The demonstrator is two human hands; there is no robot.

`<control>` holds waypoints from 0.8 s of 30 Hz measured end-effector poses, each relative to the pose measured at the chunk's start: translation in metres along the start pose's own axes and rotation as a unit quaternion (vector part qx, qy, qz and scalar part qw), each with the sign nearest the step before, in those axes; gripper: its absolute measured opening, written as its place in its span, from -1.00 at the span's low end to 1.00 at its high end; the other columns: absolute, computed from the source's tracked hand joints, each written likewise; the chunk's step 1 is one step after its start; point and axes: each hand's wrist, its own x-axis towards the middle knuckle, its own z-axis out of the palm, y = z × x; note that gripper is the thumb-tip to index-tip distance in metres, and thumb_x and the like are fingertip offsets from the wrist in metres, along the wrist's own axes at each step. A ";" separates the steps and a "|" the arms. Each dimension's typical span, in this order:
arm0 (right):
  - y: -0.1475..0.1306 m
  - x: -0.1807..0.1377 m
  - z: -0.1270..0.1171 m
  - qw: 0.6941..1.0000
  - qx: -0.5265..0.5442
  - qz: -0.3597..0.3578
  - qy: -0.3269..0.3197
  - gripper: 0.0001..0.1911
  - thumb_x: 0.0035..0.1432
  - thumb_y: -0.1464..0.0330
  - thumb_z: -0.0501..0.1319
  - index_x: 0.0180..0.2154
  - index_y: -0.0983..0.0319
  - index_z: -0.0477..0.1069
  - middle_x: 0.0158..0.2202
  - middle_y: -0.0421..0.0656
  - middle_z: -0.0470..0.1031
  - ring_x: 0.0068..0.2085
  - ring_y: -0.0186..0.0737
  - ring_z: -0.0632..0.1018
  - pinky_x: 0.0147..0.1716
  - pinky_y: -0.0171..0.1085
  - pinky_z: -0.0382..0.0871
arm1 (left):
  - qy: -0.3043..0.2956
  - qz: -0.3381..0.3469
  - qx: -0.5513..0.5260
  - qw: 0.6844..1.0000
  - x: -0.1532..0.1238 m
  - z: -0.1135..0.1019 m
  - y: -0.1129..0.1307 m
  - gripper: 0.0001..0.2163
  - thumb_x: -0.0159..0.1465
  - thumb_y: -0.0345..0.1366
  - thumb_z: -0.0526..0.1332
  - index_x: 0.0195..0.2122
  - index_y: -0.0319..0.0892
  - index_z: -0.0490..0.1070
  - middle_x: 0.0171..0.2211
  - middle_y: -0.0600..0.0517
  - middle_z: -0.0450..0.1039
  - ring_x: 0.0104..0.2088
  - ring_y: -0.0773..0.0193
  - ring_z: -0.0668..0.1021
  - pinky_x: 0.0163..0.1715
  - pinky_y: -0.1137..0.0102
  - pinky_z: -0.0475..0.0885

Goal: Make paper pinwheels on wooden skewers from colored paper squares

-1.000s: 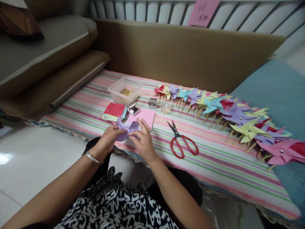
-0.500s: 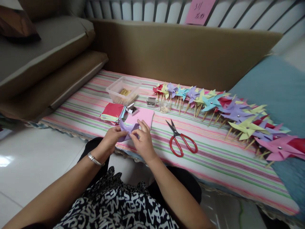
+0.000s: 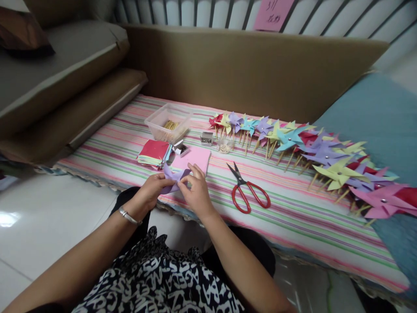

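Compared with a second earlier, the purple paper (image 3: 175,175) showed a narrower shape, its raised corner sitting a little farther to the right, and the two hands had come slightly closer together around it; against the picture from half a second earlier, hardly anything differed, and the scissors (image 3: 240,181) lay in the same spot on the striped cloth (image 3: 293,226), blades spread and red handles toward the person. The left hand (image 3: 149,192) reached in from the lower left, the wrist with its silver bracelet (image 3: 130,216) low and the forearm slanting up, thumb laid along the near side of the paper and the other fingers tucked behind or beneath it, so that it gripped the sheet. The right hand (image 3: 197,195) came in from the lower right, its thumb and forefinger pinching the paper while the remaining fingers stood raised and bent above. The purple paper was held between the two sets of fingertips, at the front edge of the cloth, its folded parts curving up and the precise fold hidden by the fingers. Just beyond it lay the pink sheet (image 3: 198,158), with the stack of coloured paper (image 3: 153,152) to the left, and the row of finished pinwheels (image 3: 325,157) stretched well off to the right
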 end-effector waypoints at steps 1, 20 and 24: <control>0.001 0.000 0.000 1.000 0.001 0.001 -0.002 -0.94 0.04 0.42 0.25 -0.47 0.19 0.46 0.16 -0.05 0.32 0.25 0.01 0.20 0.19 0.06 0.06 | -0.005 -0.005 -0.003 1.000 0.000 0.000 0.001 -0.85 -0.23 -0.39 0.42 -0.60 -0.27 0.51 -0.62 0.01 0.49 -0.60 0.35 0.47 -0.51 0.47 0.33; 0.002 0.001 0.000 0.999 -0.049 0.004 -0.023 -0.95 0.02 0.44 0.27 -0.47 0.23 0.48 0.15 0.03 0.34 0.24 0.04 0.22 0.19 0.04 0.08 | -0.039 -0.029 -0.009 0.999 0.004 -0.007 -0.004 -0.75 -0.24 -0.36 0.47 -0.51 -0.32 0.53 -0.55 -0.04 0.54 -0.52 0.33 0.50 -0.43 0.47 0.36; 0.001 0.000 0.000 0.998 -0.058 -0.002 -0.022 -0.94 0.02 0.44 0.27 -0.48 0.23 0.48 0.14 0.03 0.35 0.24 0.04 0.22 0.19 0.02 0.09 | -0.034 -0.037 -0.001 0.999 0.005 -0.007 -0.005 -0.71 -0.28 -0.37 0.48 -0.49 -0.33 0.53 -0.55 -0.03 0.54 -0.51 0.33 0.51 -0.40 0.47 0.36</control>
